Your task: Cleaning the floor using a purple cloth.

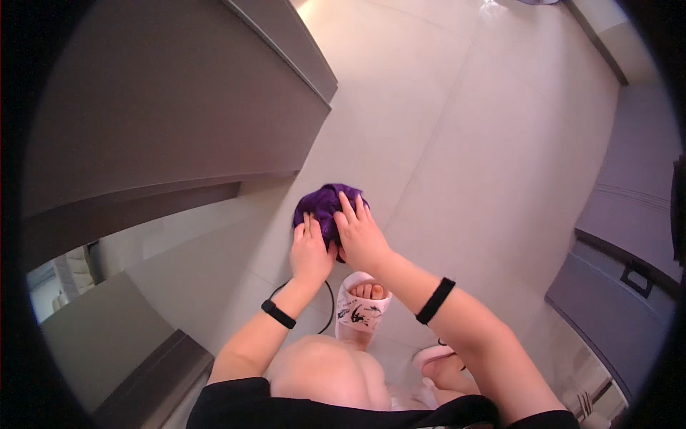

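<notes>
A bunched purple cloth [319, 202] is between my two hands, low in front of my foot, over the pale floor. My left hand [312, 252] grips its near left side, with the fingers over the top and the thumb toward the middle. Along its right side my right hand [362, 237] presses and holds it, two fingers stretched across the folds. Both hands are close together. Whatever the cloth may cover underneath is hidden.
A brown cabinet [179, 93] stands at the left, its corner near the cloth. My slippered foot [363, 307] is just below my hands, with a thin dark cable [331, 307] beside it. Grey-purple furniture [607, 272] lines the right. Pale tile floor [471, 143] stretches ahead.
</notes>
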